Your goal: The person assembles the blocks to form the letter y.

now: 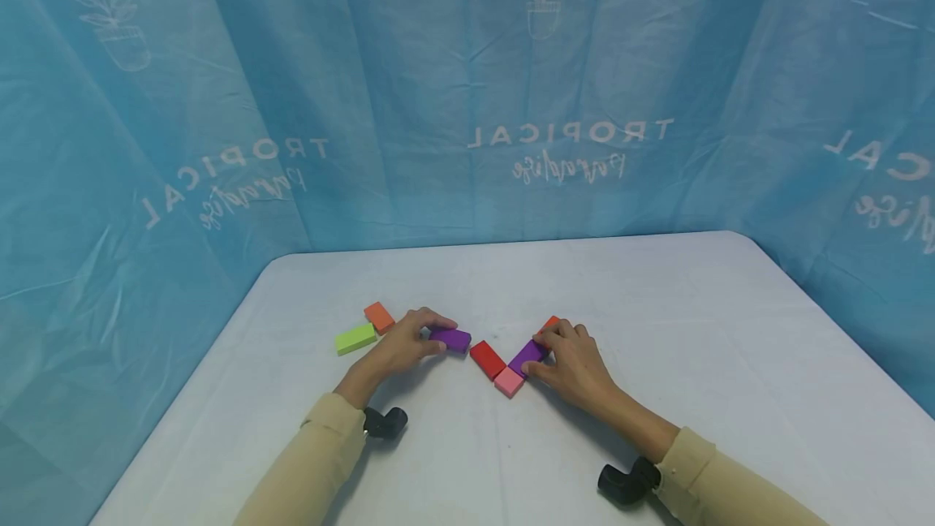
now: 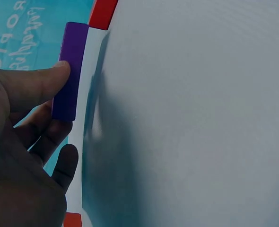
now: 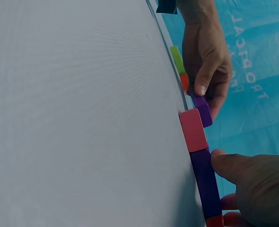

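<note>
My left hand (image 1: 403, 345) pinches a purple block (image 1: 454, 340) between thumb and fingers; in the left wrist view this block (image 2: 73, 71) appears raised a little above the table. Just right of it lies a red block (image 1: 488, 360). A pink block (image 1: 509, 381) meets the red one's near end at the bottom of a V shape. From there a second purple block (image 1: 527, 356) runs up to the right, followed by an orange-red block (image 1: 551, 321), partly hidden by fingers. My right hand (image 1: 577, 365) grips this second purple block, thumb at its near side.
Left of my left hand lie an orange block (image 1: 379, 317) and a lime green block (image 1: 355, 339), touching or nearly so. Everything stands on a white-covered table (image 1: 657, 291). A blue printed curtain (image 1: 409, 88) hangs behind and at both sides.
</note>
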Action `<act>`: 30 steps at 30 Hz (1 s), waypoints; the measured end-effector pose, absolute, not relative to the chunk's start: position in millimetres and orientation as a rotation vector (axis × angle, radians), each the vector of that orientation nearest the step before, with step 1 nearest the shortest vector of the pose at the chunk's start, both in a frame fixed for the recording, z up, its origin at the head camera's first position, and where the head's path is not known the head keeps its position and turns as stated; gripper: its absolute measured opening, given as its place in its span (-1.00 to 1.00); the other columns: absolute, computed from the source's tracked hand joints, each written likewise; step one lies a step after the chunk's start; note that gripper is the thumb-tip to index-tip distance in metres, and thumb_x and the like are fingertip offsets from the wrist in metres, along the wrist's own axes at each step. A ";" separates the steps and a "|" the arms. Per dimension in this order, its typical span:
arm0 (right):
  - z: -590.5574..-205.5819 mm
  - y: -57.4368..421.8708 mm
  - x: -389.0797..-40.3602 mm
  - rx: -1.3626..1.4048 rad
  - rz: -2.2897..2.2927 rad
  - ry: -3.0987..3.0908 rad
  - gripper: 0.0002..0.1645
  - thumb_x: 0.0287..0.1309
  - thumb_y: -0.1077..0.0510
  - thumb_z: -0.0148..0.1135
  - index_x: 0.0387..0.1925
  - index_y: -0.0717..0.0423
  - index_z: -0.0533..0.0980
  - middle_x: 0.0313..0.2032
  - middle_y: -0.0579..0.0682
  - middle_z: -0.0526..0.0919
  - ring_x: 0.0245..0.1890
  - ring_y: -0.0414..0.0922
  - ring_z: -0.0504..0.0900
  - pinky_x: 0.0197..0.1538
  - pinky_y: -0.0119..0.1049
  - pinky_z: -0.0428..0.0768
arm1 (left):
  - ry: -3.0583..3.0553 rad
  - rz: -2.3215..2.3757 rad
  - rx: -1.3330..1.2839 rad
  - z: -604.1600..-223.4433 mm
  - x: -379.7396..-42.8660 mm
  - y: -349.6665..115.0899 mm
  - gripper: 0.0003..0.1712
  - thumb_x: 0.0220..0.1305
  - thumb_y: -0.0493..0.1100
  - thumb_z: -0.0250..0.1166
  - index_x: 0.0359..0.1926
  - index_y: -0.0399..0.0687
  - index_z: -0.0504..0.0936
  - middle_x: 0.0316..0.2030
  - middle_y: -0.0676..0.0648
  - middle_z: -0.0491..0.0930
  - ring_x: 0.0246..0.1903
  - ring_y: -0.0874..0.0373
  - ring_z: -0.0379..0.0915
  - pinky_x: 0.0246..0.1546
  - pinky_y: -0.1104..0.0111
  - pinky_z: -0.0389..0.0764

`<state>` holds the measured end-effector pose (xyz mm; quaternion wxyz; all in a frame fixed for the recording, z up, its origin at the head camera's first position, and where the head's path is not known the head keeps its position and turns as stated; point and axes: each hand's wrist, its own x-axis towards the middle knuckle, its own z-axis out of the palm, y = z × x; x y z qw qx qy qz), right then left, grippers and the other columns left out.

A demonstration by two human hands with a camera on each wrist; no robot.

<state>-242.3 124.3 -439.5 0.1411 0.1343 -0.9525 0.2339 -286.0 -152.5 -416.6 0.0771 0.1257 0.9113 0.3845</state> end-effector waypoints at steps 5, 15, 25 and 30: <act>-439.3 124.5 -242.0 0.397 0.666 -2.750 -0.43 -0.16 -0.06 0.48 -0.07 0.12 0.62 -0.19 0.03 0.54 -0.16 -0.03 0.42 -0.14 -0.16 0.42 | 2.703 1.149 0.405 -418.6 -290.6 -149.6 -0.58 0.15 -0.31 0.28 0.00 0.22 0.61 0.02 0.04 0.51 0.16 0.06 0.31 0.17 0.07 0.39; -439.2 124.0 -241.9 0.396 0.660 -2.748 -0.42 -0.16 -0.07 0.48 -0.07 0.13 0.62 -0.17 0.04 0.54 -0.17 -0.03 0.42 -0.14 -0.16 0.42 | 2.714 1.116 0.388 -420.5 -295.7 -147.9 -0.60 0.15 -0.33 0.27 0.00 0.15 0.60 0.02 0.02 0.49 0.16 0.04 0.28 0.17 0.06 0.38; -440.6 123.8 -242.1 0.392 0.669 -2.739 -0.42 -0.17 -0.06 0.48 -0.07 0.12 0.63 -0.19 0.02 0.54 -0.17 -0.04 0.42 -0.15 -0.16 0.42 | 2.720 1.116 0.392 -419.4 -295.0 -148.0 -0.54 0.15 -0.31 0.28 0.09 0.11 0.56 0.10 -0.01 0.48 0.21 0.00 0.25 0.17 0.03 0.37; -439.3 124.3 -240.8 0.390 0.660 -2.740 -0.41 -0.16 -0.07 0.48 -0.06 0.12 0.62 -0.19 0.02 0.54 -0.17 -0.05 0.42 -0.16 -0.17 0.42 | 2.744 1.182 0.276 -417.6 -290.4 -149.8 -0.49 0.17 -0.18 0.30 0.17 0.14 0.50 0.15 -0.03 0.44 0.21 0.00 0.25 0.04 0.08 0.48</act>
